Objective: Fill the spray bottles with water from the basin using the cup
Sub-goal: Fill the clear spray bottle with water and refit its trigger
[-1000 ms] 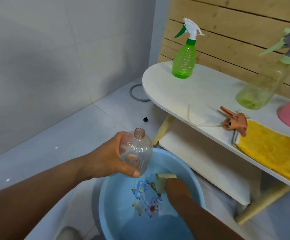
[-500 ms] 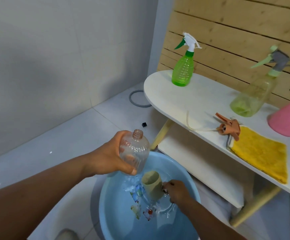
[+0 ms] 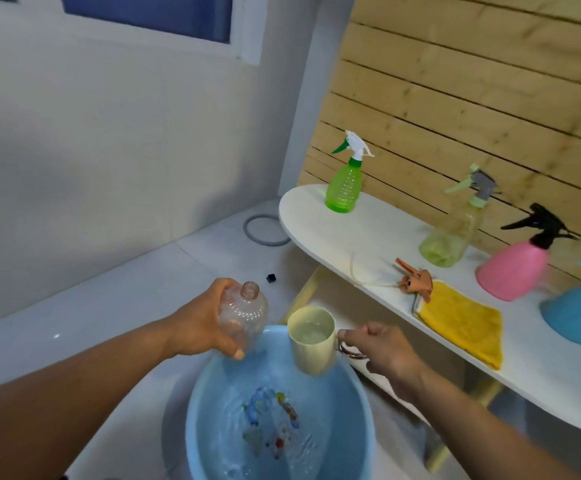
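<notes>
My left hand (image 3: 200, 325) grips a clear, orange-tinted bottle (image 3: 245, 315) with its cap off, held upright over the far rim of the blue basin (image 3: 209, 403). My right hand (image 3: 381, 349) holds a pale yellow cup (image 3: 311, 341) by its handle, just right of the bottle and above the basin. Water fills the cup. The basin holds rippling water over a cartoon print. On the white table (image 3: 382, 230) lies the bottle's orange spray head (image 3: 415, 280) with its tube.
On the table stand a green spray bottle (image 3: 344, 183), a pale yellow-green one (image 3: 452, 237), a pink one (image 3: 514, 268) and a blue one (image 3: 580, 311) at the right edge. A yellow cloth (image 3: 462, 322) lies near the table's front. A grey ring (image 3: 265, 230) lies on the floor.
My right hand has lifted the cup out of the basin's water, upright and full, up beside the bottle. My left hand has kept the bottle nearly still. The view has tilted up.
</notes>
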`<action>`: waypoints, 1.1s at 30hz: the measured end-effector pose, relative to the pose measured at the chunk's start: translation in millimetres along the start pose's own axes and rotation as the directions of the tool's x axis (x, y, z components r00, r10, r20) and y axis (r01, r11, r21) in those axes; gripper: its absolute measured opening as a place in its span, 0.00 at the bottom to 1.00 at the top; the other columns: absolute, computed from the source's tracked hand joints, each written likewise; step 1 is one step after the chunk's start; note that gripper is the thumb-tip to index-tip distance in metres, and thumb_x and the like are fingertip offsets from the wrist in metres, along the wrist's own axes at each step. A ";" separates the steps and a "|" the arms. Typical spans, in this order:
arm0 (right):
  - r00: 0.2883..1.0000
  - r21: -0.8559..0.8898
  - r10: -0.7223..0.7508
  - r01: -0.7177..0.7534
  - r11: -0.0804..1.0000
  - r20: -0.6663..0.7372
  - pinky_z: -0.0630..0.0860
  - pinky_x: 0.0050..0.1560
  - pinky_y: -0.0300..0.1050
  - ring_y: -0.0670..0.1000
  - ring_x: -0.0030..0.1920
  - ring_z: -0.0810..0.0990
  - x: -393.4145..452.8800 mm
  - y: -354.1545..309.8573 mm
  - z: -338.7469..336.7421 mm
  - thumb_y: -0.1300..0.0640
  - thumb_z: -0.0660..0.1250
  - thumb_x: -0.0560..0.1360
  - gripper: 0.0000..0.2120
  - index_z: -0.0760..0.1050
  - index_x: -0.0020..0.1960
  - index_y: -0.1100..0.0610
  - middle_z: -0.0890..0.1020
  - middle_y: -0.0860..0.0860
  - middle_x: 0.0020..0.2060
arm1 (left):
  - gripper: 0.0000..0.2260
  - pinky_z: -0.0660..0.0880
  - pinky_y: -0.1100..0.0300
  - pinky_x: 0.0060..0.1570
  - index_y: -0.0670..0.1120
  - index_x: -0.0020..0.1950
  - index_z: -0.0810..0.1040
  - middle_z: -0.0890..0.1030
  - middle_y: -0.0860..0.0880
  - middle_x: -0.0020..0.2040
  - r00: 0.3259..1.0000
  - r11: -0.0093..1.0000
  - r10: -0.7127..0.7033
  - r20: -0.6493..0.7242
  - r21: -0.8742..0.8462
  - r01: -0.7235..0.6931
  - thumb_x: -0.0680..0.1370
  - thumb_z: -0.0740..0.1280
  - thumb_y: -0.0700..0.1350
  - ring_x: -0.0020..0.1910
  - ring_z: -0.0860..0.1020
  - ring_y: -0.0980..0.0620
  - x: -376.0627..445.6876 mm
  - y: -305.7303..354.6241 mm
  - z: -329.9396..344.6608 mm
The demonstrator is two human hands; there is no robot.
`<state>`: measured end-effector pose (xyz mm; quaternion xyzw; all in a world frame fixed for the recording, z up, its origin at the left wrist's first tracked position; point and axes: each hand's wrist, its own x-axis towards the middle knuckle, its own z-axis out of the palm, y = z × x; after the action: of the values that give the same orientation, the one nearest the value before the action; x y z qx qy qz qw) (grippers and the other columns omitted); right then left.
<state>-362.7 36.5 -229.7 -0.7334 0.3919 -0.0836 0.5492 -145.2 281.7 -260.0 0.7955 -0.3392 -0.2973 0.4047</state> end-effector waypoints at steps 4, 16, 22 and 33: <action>0.996 -0.031 -0.086 0.085 0.996 -0.014 0.62 0.29 0.41 0.50 0.33 0.65 -18.5 -34.0 -18.5 0.49 0.79 0.70 0.17 0.74 0.39 0.56 0.73 0.53 0.33 | 0.51 0.78 0.59 0.58 0.57 0.72 0.61 0.75 0.55 0.63 0.999 0.996 0.036 0.038 0.076 -0.038 0.57 0.87 0.44 0.60 0.77 0.53 -2.3 1.6 8.7; 0.929 -0.301 -0.346 0.294 0.907 -0.134 0.71 0.44 0.40 0.47 0.47 0.76 -39.0 -79.6 -31.2 0.47 0.79 0.70 0.17 0.77 0.33 0.56 0.82 0.52 0.33 | 0.49 0.80 0.52 0.60 0.65 0.70 0.61 0.77 0.58 0.62 0.985 0.974 0.136 0.107 0.165 -0.152 0.57 0.85 0.51 0.60 0.78 0.55 0.6 12.8 30.7; 0.898 -0.436 -0.410 0.308 0.846 -0.162 0.72 0.42 0.48 0.48 0.34 0.75 -41.0 -86.0 -25.3 0.46 0.78 0.70 0.16 0.77 0.33 0.53 0.76 0.43 0.25 | 0.48 0.79 0.55 0.60 0.63 0.71 0.60 0.77 0.58 0.62 0.981 0.970 0.149 0.123 0.175 -0.169 0.61 0.86 0.48 0.61 0.78 0.55 2.1 17.9 36.9; 0.837 -0.572 -0.513 0.331 0.750 -0.189 0.69 0.51 0.50 0.34 0.43 0.73 -54.0 -95.3 -15.2 0.46 0.75 0.72 0.15 0.75 0.34 0.52 0.78 0.46 0.27 | 0.49 0.79 0.51 0.62 0.65 0.71 0.59 0.76 0.59 0.64 0.981 0.972 0.126 0.151 0.182 -0.152 0.60 0.86 0.50 0.63 0.77 0.54 5.8 21.3 42.2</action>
<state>-361.7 69.7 -124.2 -0.8980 0.3078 -0.2220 0.2228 -179.7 249.1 -264.0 0.7825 -0.4486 -0.2886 0.3213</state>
